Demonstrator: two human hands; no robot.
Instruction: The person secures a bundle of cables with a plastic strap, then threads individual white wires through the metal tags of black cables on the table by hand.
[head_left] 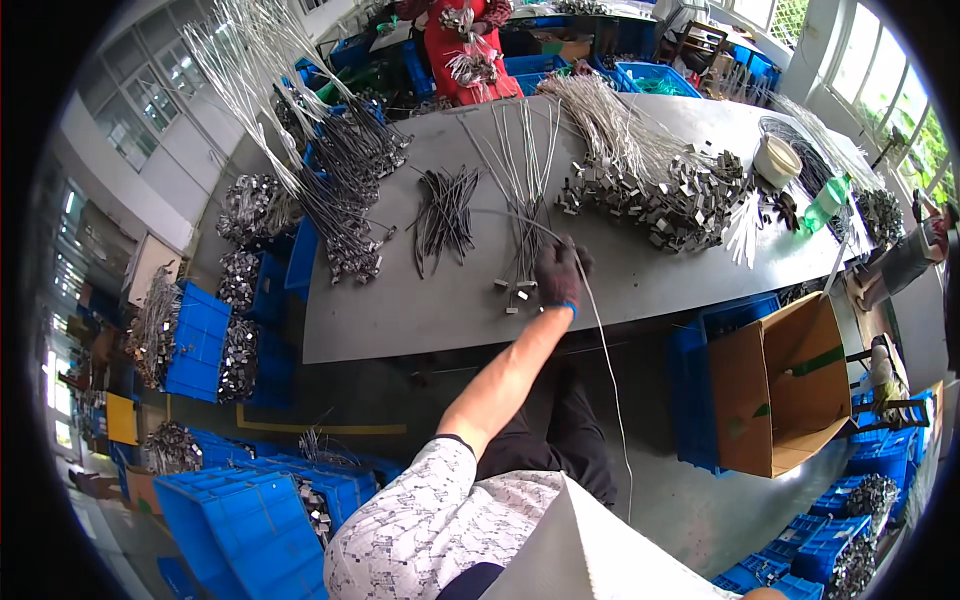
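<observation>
A grey smooth-topped worktable [400, 310] carries black-sleeved cables [345, 215] heaped along its left edge, then a small pile of black tubes [447, 215]. Thin connector cables [527, 235] lie fanned out near the middle. Further right are a dense heap of metal-ended cables [680, 200], white strips [743, 230], a pale tub [777, 160] and a green plastic object [824, 204].

Cable workshop, bare metal worktable [400, 318], heaped wire bundles [446, 215], blue crates [240, 530]

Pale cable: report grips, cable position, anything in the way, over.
Left grip closed on pale cable; right grip out of view. Cable trails past table edge. Possible obstruction: connector-ended bundle close beside left grip.
</observation>
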